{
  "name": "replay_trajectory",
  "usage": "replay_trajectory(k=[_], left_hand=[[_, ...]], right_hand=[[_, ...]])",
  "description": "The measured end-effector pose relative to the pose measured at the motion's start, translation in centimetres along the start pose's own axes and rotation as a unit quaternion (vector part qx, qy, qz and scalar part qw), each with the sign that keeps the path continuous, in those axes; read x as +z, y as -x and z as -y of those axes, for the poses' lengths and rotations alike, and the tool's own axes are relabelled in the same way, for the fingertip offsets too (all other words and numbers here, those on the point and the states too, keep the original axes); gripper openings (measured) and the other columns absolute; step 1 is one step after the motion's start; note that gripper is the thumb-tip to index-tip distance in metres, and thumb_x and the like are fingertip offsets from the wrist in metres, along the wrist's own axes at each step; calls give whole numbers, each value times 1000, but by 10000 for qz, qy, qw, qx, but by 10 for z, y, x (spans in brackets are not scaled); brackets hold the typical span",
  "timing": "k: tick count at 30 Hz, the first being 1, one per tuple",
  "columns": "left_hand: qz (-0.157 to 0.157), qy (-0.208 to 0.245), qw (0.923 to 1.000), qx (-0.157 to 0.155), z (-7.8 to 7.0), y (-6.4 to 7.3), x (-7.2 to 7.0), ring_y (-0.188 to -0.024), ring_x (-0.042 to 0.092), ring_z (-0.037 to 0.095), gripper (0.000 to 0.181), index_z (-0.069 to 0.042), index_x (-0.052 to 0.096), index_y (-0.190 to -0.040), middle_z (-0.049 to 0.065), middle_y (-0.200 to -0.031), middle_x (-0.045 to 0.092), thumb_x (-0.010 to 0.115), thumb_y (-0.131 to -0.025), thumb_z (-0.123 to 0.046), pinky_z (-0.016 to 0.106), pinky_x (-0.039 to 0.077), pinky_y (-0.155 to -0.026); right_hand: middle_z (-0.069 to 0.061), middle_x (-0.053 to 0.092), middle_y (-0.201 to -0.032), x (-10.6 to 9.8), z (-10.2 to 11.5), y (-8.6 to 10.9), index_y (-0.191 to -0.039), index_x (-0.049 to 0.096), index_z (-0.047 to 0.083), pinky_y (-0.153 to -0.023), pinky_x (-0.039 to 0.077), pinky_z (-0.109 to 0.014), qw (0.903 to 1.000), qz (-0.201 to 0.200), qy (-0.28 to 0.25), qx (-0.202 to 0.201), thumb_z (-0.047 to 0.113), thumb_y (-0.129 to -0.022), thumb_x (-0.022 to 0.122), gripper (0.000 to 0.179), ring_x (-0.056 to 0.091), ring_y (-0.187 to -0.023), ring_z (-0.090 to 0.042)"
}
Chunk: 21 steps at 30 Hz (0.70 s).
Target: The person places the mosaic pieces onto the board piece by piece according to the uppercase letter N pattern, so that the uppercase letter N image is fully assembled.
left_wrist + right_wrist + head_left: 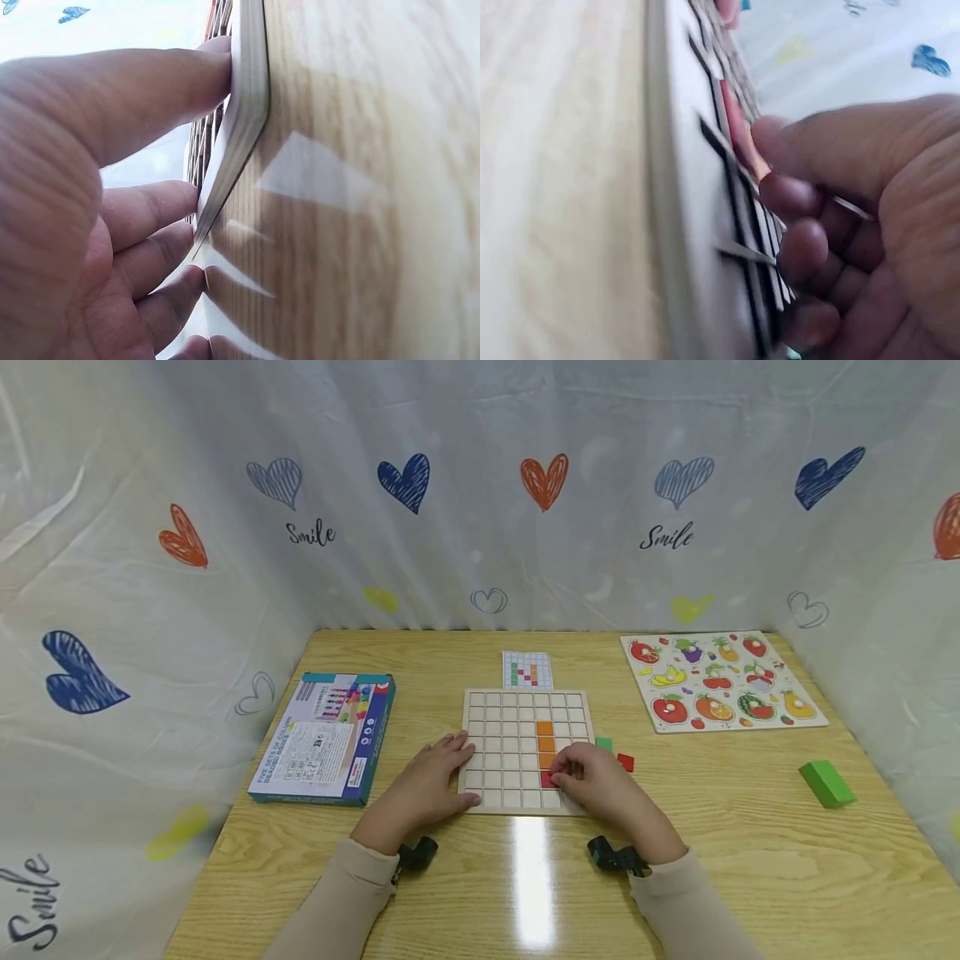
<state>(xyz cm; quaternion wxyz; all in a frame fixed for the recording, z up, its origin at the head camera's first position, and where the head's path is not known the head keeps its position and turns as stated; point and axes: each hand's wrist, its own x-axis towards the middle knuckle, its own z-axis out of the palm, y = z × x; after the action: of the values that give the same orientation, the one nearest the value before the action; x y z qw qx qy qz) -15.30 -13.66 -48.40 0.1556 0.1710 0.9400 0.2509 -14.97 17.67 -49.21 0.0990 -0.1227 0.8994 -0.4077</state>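
Observation:
A wooden grid board [491,752] lies on the table with a column of orange tiles [545,744] in its cells. Below them is a red tile [547,780], low in the same column. My right hand [600,781] is over the board's right side, thumb and index fingertip close together at the red tile, seeming to pinch it; its other fingers are curled. At the left side of the board, my left hand [431,781] rests with fingers spread and thumb [180,79] against the rim. A pattern card [527,669] with coloured squares touches the board's far edge.
Beside the board's right edge lie a green tile [603,743] and a red loose tile [626,763], partly behind my right hand. A toy box [322,739] is at left, a fruit puzzle board [723,685] at back right, and a green block [827,783] at far right.

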Motion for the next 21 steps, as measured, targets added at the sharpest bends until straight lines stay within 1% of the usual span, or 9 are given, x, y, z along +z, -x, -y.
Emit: replay_trajectory(k=[3,6,7,9,11,14,17,21], left_hand=[[11,4,10000,-9,-1,0,-1,-170,23,30,83,-15,50,-165,3,-180,31,85,-95,-40,54,16,-139],[21,6,10000,-11,-1,1,-1,-170,22,30,82,-15,50,-165,3,-180,31,85,-95,-39,55,16,-139],[25,-2,10000,-9,-1,0,-1,-170,22,30,82,-15,50,-166,3,-180,30,85,-95,-40,55,16,-139],[27,5,10000,1,-2,0,-1,-170,22,30,82,-15,50,-166,3,-180,30,85,-95,-39,55,16,-139],[22,14,10000,16,-1,1,-1,-170,22,30,82,-14,49,-166,4,-180,30,85,-96,-39,55,16,-139],[0,13,10000,38,0,1,0,-170,22,30,82,-14,49,-166,4,-180,30,84,-96,-39,55,16,-139],[-28,8,10000,33,2,1,1,-170,22,30,83,-14,49,-166,3,-180,30,85,-96,-40,54,16,-139],[-34,31,10000,13,2,0,2,-170,22,30,83,-15,50,-165,3,-180,31,86,-95,-40,55,17,-139]], right_hand=[[0,66,-91,-14,-6,2,-105,78,13,-67,48,-25,9997,-252,-54,-42,17,-103,77,5,54,-81,-18],[-4,67,-92,-35,-18,7,-109,77,9,-66,46,-26,9980,-634,17,-12,15,-105,75,8,53,-80,-18],[-4,67,-92,-42,-23,10,-110,77,8,-66,46,-26,9972,-744,72,67,16,-105,75,9,53,-79,-18],[-6,68,-93,-55,-35,17,-114,76,6,-65,46,-26,9956,-843,212,339,16,-106,74,13,53,-79,-19],[-7,70,-96,-63,-46,22,-117,75,4,-66,46,-25,9945,-798,340,592,17,-106,73,17,54,-80,-19],[-8,71,-104,-68,-59,28,-124,74,2,-69,48,-24,9941,-622,396,790,16,-106,73,23,55,-85,-20],[-10,70,-109,-68,-65,30,-128,74,1,-72,50,-23,9949,-582,380,737,16,-105,74,27,56,-90,-21],[-11,69,-110,-64,-63,30,-128,75,1,-76,50,-25,9942,-700,531,624,15,-103,76,29,57,-91,-21]])
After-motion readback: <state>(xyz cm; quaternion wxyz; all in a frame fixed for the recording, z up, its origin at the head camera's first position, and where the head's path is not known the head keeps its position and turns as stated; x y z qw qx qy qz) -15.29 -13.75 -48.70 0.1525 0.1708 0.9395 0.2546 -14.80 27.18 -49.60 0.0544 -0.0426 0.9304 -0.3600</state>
